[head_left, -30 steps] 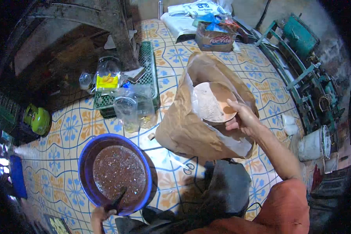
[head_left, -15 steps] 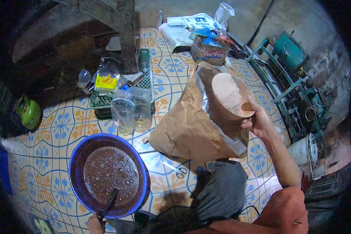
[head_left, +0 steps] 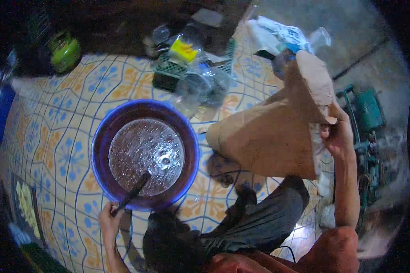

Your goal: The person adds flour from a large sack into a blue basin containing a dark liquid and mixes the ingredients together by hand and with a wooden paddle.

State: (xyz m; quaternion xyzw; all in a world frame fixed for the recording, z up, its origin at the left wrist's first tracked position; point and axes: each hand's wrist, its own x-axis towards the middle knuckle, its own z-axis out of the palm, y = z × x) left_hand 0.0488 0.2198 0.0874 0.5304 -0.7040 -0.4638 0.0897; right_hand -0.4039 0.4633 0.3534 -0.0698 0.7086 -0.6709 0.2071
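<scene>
On the floor at left centre stands a round blue-purple basin (head_left: 98,154) of brown, bubbly liquid (head_left: 136,145). My left hand (head_left: 109,220) is closed around a long dark handle (head_left: 134,191) at the basin's near rim; its far end reaches into the liquid. My right hand (head_left: 338,132) grips the edge of a bowl (head_left: 331,120) heaped with pale powder (head_left: 315,75). The bowl is tilted above the brown paper sack (head_left: 264,141), which stands right of the basin and hides part of it. Motion blurs the bowl's outline.
Clear plastic bags (head_left: 193,88) lie on a green crate (head_left: 166,75) beyond the basin. A green gas cylinder (head_left: 64,52) stands far left, white sacks (head_left: 278,36) far right. Green machinery (head_left: 368,109) lines the right side. Scissors (head_left: 225,181) lie near the sack.
The view has swung left, so things sit farther right. My right hand has raised the powder-filled bowl off the sack's mouth. My left hand stays on the handle.
</scene>
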